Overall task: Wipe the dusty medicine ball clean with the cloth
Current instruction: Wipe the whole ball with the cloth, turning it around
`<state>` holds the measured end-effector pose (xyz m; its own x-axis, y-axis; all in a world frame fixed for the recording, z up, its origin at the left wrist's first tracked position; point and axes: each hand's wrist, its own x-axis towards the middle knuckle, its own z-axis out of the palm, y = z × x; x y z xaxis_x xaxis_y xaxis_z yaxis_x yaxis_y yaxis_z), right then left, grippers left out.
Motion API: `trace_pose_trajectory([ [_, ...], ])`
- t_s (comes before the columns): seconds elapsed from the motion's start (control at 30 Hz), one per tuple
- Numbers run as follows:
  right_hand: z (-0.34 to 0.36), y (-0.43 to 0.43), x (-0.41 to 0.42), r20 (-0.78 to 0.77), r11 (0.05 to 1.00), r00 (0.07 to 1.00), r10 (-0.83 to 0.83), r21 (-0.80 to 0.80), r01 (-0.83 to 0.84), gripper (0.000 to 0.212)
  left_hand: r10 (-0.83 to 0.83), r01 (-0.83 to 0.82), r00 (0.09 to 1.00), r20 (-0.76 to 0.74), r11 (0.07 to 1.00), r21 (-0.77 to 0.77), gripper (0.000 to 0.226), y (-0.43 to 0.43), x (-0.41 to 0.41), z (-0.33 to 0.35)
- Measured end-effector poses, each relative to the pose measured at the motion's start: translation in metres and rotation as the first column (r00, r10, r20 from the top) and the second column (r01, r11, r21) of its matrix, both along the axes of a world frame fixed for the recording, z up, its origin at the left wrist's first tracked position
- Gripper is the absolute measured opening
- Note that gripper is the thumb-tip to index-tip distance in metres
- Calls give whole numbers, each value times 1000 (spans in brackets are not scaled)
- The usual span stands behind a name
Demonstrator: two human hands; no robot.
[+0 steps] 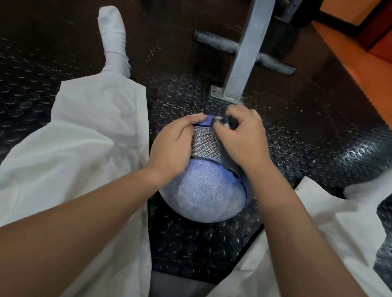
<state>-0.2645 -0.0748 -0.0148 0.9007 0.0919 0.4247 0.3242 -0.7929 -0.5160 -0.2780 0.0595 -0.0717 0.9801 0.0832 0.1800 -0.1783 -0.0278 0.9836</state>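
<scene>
A blue medicine ball (202, 193) with a grey dusty film and a black textured panel sits on the floor between my legs. My left hand (173, 143) lies on its upper left side, fingers reaching over the top and steadying it. My right hand (238, 133) is at the ball's top right, fingers curled round a small dark cloth (227, 122) that is bunched against the far upper surface. Most of the cloth is hidden in the hand.
The floor is black studded rubber matting (314, 127). A grey metal machine post with a bolted foot (239, 55) stands just beyond the ball, with a crossbar (217, 42) behind it. My legs in pale trousers (80, 147) flank the ball. Orange flooring (381, 79) lies at right.
</scene>
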Motion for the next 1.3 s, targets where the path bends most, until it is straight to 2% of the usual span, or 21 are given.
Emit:
trace_pose_trajectory([
  [0.07, 4, -2, 6, -98, 986, 983, -153, 59, 159, 29, 33, -33, 999, -6, 998, 60, 40, -5, 2, 3],
  [0.1, 4, 4, 1, -68, 985, 983, -171, -18, 170, 25, 40, -41, 999, 10, 993, 114, 39, -6, 5, 5],
  [0.17, 1, 24, -22, 86, 972, 996, -31, -230, 50, 21, -7, 1, 999, 33, 985, 173, 35, -3, 13, 2],
  [0.23, -5, 36, -42, 205, 927, 960, 188, -360, -105, 19, -89, 90, 996, -11, 992, 90, 35, 3, 20, 1],
  [0.27, -6, 32, -42, 200, 905, 939, 279, -382, -187, 18, -105, 107, 994, -37, 993, 52, 35, 5, 22, 0],
  [0.3, -4, 26, -38, 169, 895, 929, 329, -369, -249, 18, -105, 107, 993, -48, 994, 38, 35, 4, 22, -1],
  [0.37, -1, 11, -19, 109, 932, 955, 277, -273, -239, 23, -87, 89, 996, -34, 993, 81, 37, 0, 19, 0],
  [0.43, 3, -6, 3, -28, 994, 995, 99, -38, -100, 25, -55, 56, 998, -8, 988, 141, 39, -6, 16, 2],
  [0.5, 4, -17, 15, -122, 993, 991, -56, 98, 68, 23, -51, 42, 998, 47, 983, 181, 40, -13, 12, 3],
  [0.57, 3, -19, 5, -66, 995, 994, -91, 25, 93, 26, -73, 50, 994, 85, 967, 249, 41, -19, 12, 5],
  [0.63, 1, -15, -22, 22, 993, 999, 33, -114, -31, 26, -105, 74, 991, 84, 947, 314, 41, -24, 13, 10],
  [0.73, -3, -19, -48, 81, 933, 970, 228, -304, -193, 28, -150, 120, 987, 55, 926, 358, 39, -31, 14, 16],
  [0.8, -1, -33, -42, 46, 951, 974, 220, -231, -204, 25, -168, 134, 984, 58, 915, 380, 38, -35, 12, 16],
  [0.87, 0, -48, -24, -50, 999, 998, 30, 29, -28, 23, -167, 124, 984, 68, 902, 414, 38, -40, 11, 17],
  [0.93, 1, -54, -11, -108, 961, 985, -132, 232, 154, 25, -125, 70, 988, 95, 892, 447, 37, -47, 9, 19],
  [1.0, 1, -40, -14, -52, 979, 984, -171, 104, 176, 25, -83, 16, 989, 126, 889, 457, 37, -50, 9, 18],
  [1.07, 3, -21, -25, -7, 997, 999, -42, -60, 41, 29, -99, 23, 984, 149, 896, 443, 35, -47, 11, 15],
  [1.13, 7, -20, -27, -30, 995, 998, 50, -83, -52, 32, -136, 63, 980, 146, 906, 419, 36, -40, 12, 13],
  [1.17, 4, -28, -20, -33, 997, 999, 33, -68, -35, 32, -142, 72, 980, 141, 907, 415, 37, -38, 12, 13],
  [1.23, -4, -50, -1, -142, 992, 982, -124, 16, 128, 27, -139, 66, 980, 139, 900, 431, 38, -36, 7, 12],
  [1.3, -8, -67, 11, -368, 924, 879, -302, 115, 366, 16, -151, 61, 973, 173, 896, 441, 40, -37, 0, 11],
])
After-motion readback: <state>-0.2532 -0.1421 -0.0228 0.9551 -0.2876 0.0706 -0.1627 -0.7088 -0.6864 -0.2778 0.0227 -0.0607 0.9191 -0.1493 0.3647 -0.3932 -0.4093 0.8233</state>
